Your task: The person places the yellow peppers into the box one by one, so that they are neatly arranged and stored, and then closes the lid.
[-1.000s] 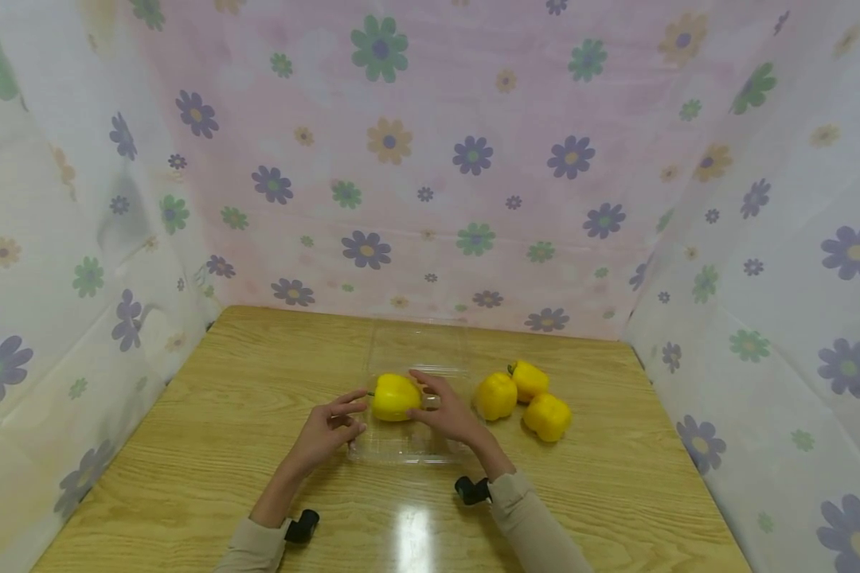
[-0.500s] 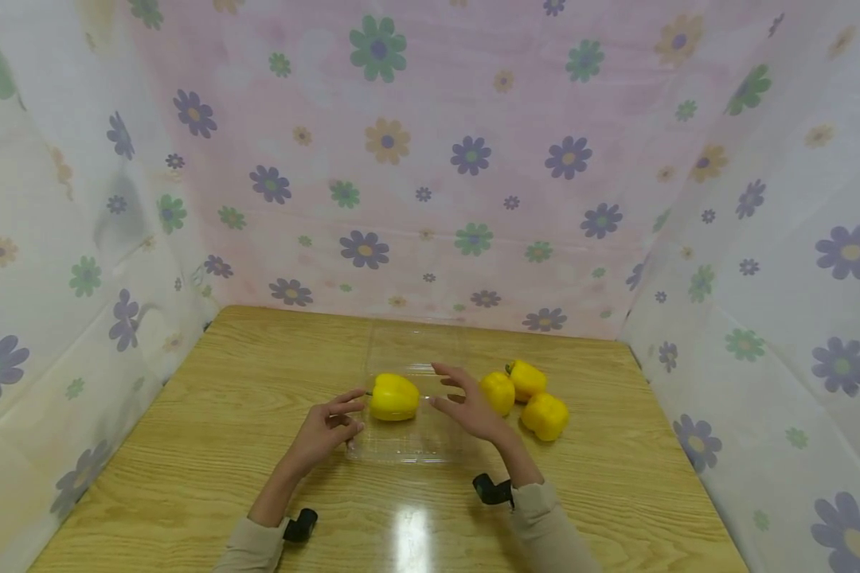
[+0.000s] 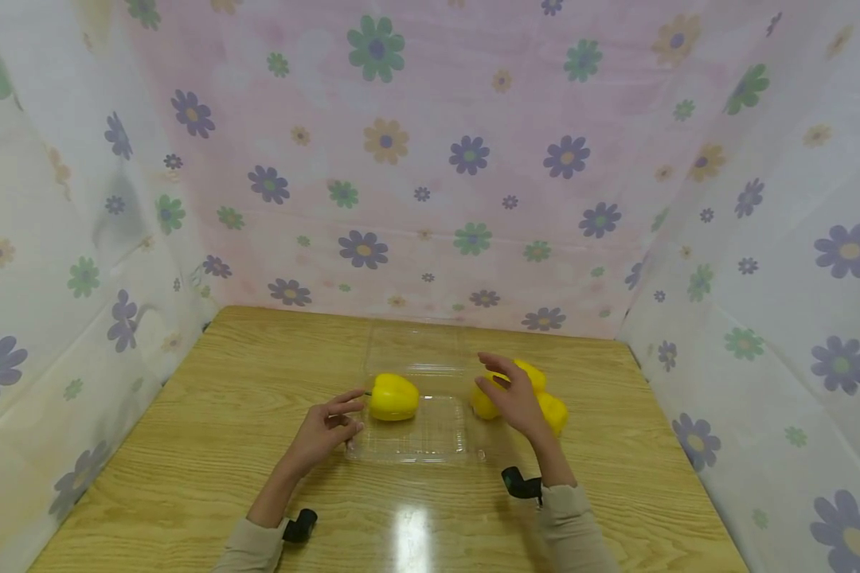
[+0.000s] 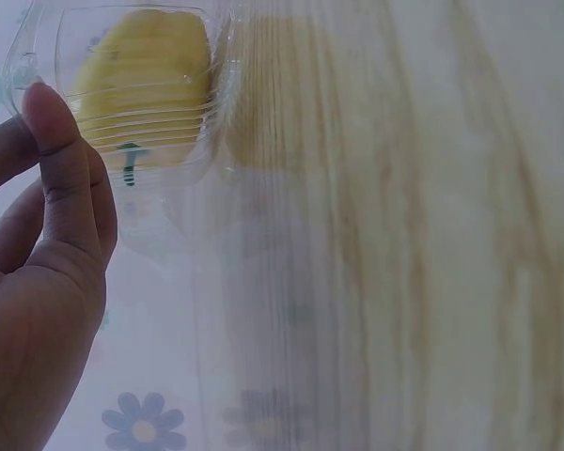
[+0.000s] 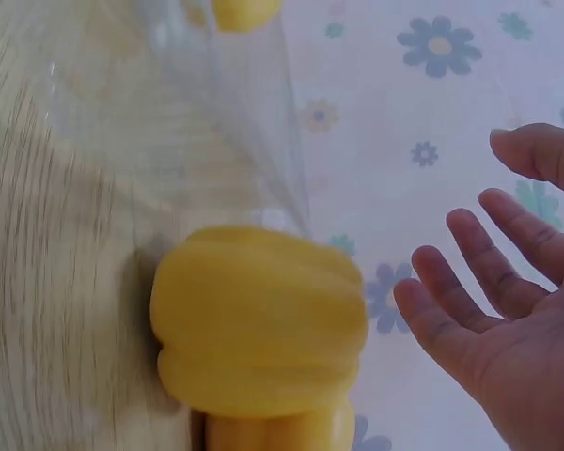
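Observation:
A yellow bell pepper [image 3: 394, 397] lies on its side in the left part of a clear plastic clamshell box [image 3: 444, 434], its green stem toward my left hand. My left hand [image 3: 324, 436] holds the box's left edge; the left wrist view shows the thumb [image 4: 52, 117] at the clear rim with fingers bent behind it. My right hand [image 3: 519, 402], fingers spread, hovers over three more yellow peppers to the right of the box. In the right wrist view, the nearest pepper [image 5: 258, 324] stands apart from the fingertips, and another pepper [image 5: 277, 432] shows behind it.
The box's lid [image 3: 416, 348] lies folded back toward the rear of the wooden table [image 3: 272, 350]. Flower-printed cloth [image 3: 430, 159] encloses the table at the back and both sides. Black wrist cameras [image 3: 521, 483] sit by both beige sleeves.
My right hand has let go of the pepper in the box and moved right, over the other peppers. The left hand stays at the box edge.

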The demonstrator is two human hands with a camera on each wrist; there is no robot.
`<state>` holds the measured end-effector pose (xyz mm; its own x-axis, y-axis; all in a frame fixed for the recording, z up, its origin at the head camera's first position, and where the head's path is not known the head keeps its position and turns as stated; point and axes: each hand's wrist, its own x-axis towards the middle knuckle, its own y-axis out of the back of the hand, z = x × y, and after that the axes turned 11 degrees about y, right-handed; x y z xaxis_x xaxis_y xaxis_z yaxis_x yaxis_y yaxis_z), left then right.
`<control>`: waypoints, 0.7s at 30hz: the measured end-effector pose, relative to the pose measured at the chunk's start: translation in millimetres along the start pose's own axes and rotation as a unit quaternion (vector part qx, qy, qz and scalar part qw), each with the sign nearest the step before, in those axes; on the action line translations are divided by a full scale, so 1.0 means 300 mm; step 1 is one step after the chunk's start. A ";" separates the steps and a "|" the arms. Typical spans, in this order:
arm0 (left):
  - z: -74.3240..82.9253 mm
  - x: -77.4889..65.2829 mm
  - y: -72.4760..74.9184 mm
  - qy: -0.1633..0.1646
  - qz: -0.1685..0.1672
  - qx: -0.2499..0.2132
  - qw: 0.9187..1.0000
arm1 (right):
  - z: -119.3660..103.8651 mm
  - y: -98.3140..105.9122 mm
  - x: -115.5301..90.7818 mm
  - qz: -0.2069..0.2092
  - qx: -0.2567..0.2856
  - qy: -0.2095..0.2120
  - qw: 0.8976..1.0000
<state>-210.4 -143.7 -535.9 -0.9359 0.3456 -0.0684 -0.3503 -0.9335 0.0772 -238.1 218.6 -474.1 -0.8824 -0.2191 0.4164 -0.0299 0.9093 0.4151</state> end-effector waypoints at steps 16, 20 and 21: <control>-0.014 0.006 -0.001 0.011 0.015 0.014 1.000 | 0.109 0.026 -0.042 -0.015 -0.117 -0.018 0.993; -0.013 0.004 0.001 0.010 0.015 0.013 1.000 | 0.103 0.021 -0.048 -0.013 -0.139 -0.013 0.990; -0.011 0.004 0.001 0.011 0.015 0.012 1.000 | 0.100 0.020 -0.049 -0.013 -0.146 -0.014 0.989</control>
<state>-211.5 -143.9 -539.4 -0.9453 0.3144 -0.0870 -0.3225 -0.9409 0.1038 -239.2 237.8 -502.0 -0.8957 -0.2282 0.3816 0.0799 0.7616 0.6431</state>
